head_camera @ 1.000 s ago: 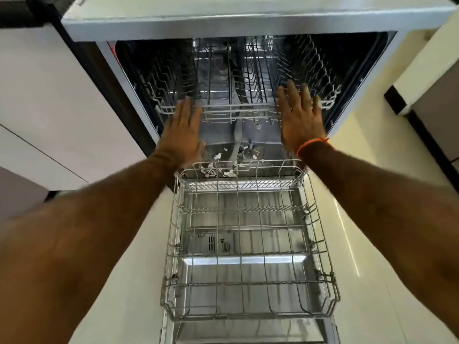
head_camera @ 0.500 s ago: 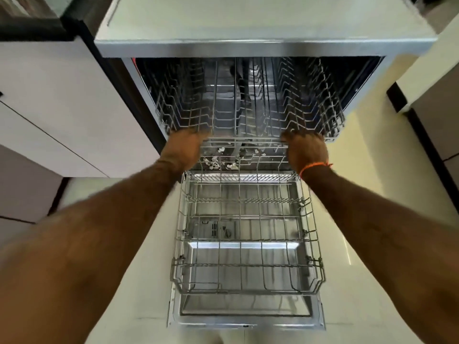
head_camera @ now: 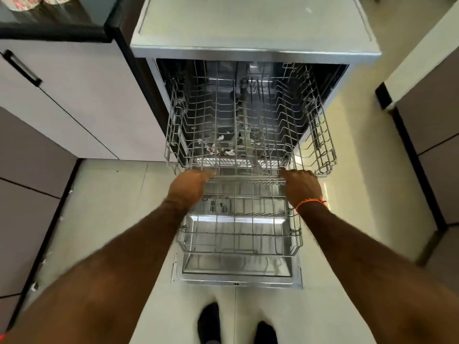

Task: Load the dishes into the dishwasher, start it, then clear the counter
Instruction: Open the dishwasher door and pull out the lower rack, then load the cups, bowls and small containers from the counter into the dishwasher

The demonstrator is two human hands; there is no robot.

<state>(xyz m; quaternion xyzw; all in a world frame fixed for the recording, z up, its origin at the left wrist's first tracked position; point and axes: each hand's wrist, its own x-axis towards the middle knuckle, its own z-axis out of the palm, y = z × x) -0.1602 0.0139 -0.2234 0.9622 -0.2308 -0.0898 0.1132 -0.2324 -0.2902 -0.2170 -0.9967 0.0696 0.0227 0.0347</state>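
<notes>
Left of the dishwasher [head_camera: 253,31]: pale cabinet [head_camera: 74,100] with a dark handle [head_camera: 22,68], patterned cups [head_camera: 37,0] just showing on the dark counter [head_camera: 54,33] above. No dishes anywhere in the racks, so loading not yet begun.

Left hand [head_camera: 190,186], fingers curled over the front rail of the upper rack [head_camera: 248,115], left end. Upper rack out past the tub mouth, sitting above the lower rack [head_camera: 238,234], which rests fully out over the dropped door [head_camera: 236,271].

Risk here, as a judgement: uneven pull from the two hands could skew the upper rack on its runners and jam it. A hard yank could run it to the stops with a jolt. White scraps [head_camera: 218,150] on the tub floor, behind the front rail, could clog the filter if left there for the wash. Door lying low, right ahead of the feet [head_camera: 238,326]: easy to knock a shin on or trip over when fetching dishes.

Right hand [head_camera: 300,187], orange wrist thread [head_camera: 310,203], gripping the same front rail at the right end. Right of the dishwasher: shiny floor [head_camera: 352,170], dark-edged wall [head_camera: 422,70] beyond.

Writing and brands: none readable; a dial and vent on the door's inner face, markings too small to tell.
</notes>
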